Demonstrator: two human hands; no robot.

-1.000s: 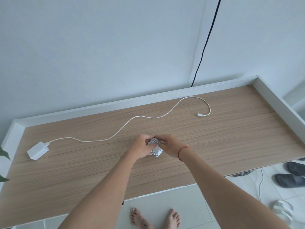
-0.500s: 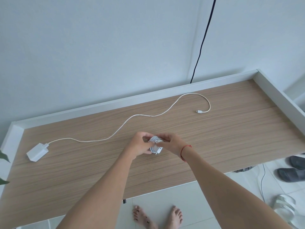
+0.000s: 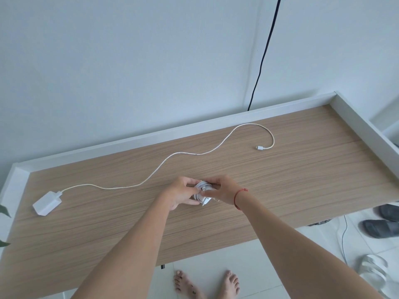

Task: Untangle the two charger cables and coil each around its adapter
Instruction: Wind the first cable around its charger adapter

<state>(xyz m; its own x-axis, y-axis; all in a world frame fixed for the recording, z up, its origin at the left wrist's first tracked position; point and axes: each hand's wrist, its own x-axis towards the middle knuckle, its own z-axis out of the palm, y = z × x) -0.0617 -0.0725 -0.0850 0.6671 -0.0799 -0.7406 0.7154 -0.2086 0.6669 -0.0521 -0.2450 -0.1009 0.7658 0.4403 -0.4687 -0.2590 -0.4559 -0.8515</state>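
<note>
Charger cables are apart now: one is wound into a small white bundle around its adapter, held just above the middle of the wooden bench, and the other cable lies loose on the bench, snaking away from the bundle toward the back.

The bench has a pale wood-grain top with a raised white rim along its back and both ends, and it stands against a plain white wall. White floor tiles show beyond the near edge of the bench.

Left hand is closed around the left side of the bundle, fingers curled on it. Right hand pinches the bundle from the right with narrow fingers, thumb and forefinger on the wound cable; a red string sits on that wrist.

Left of the bundle, near the bench's left end, rests the second adapter, a white block with the loose cable plugged in. That cable's free plug lies behind and right of the bundle, well apart from both hands.

A black cord hangs down the wall behind the bench. Right of the bench, on the floor, lie dark slippers and white sandals; bare feet stand below the near edge.
</note>
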